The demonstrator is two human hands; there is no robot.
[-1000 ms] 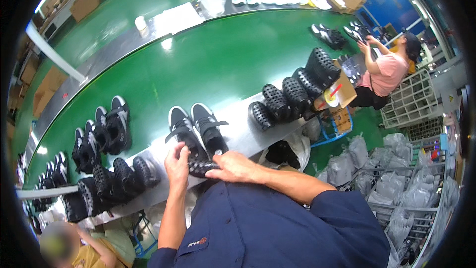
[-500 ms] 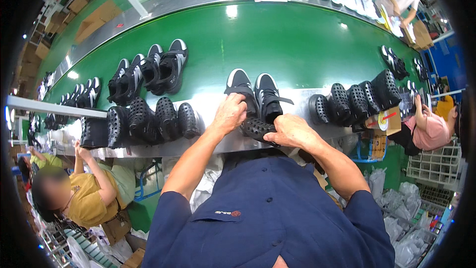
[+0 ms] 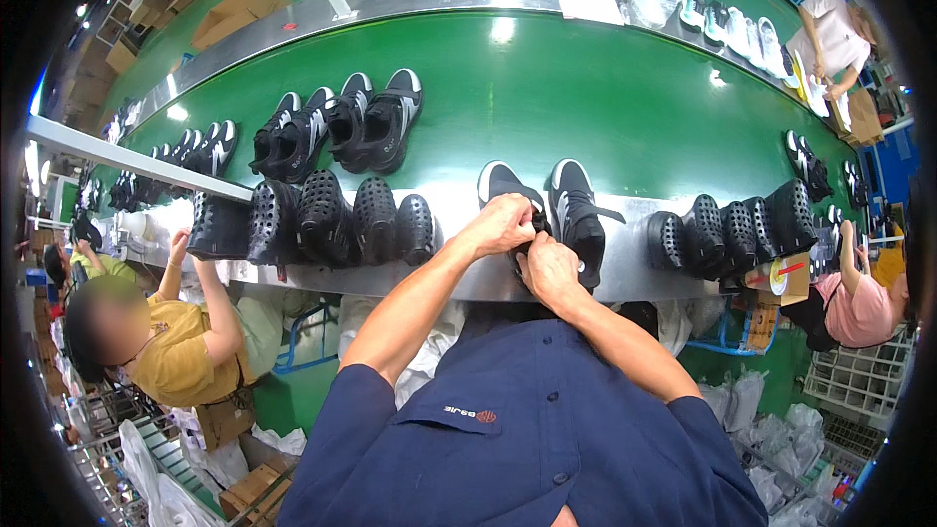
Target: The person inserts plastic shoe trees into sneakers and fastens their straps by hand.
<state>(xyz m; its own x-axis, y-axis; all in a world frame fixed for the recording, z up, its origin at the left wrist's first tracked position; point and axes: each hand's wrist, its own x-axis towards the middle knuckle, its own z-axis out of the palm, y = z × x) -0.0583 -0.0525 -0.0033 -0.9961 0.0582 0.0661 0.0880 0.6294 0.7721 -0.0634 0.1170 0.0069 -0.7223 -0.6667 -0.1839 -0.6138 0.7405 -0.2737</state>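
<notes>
A black shoe (image 3: pixel 501 179) with a pale toe edge stands in front of me on the metal strip along the bench. My left hand (image 3: pixel 506 225) is closed over its upper, fingers pinching black material near the opening. Close against it, my right hand (image 3: pixel 551 271) is closed at the same shoe's heel end. Between them the hands hide most of the shoe's rear. Just to the right stands a matching shoe (image 3: pixel 578 224), its strap (image 3: pixel 607 214) sticking out loose to the side; no hand grips it.
Black perforated shoe forms (image 3: pixel 375 219) stand in a row on the left, and more forms (image 3: pixel 703 234) on the right. Several finished-looking shoes (image 3: pixel 393 122) sit on the green belt (image 3: pixel 468 98). A co-worker in yellow (image 3: pixel 185 351) is at the left, one in pink (image 3: pixel 849 307) at the right.
My right hand has moved in beside my left hand at the left shoe. The perforated form lying before the shoes no longer shows. The whole view has shifted, so the bench sits further right.
</notes>
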